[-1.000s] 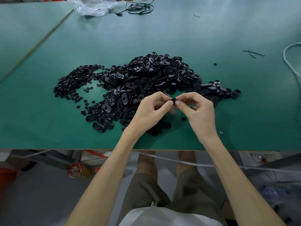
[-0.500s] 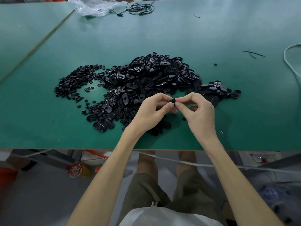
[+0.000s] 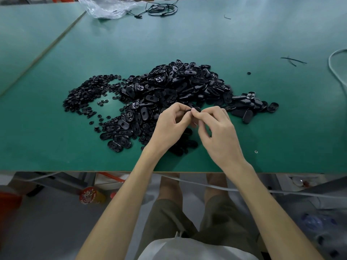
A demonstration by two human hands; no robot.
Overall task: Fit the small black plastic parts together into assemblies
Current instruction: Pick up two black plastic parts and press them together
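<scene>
A big heap of black oval plastic parts lies on the green table, with a spread of small round black parts to its left. My left hand and my right hand meet just in front of the heap, above the table. Between their fingertips they pinch one small black plastic part. Most of that part is hidden by my fingers. More black parts lie under my hands.
A clear plastic bag and a coiled black cable lie at the far edge. A white cable loops in at the right. Thin black strips and stray small pieces lie on the right side. The table's front edge runs below my wrists.
Both hands have stayed together on the small black part; my fingers have shifted slightly around it.
</scene>
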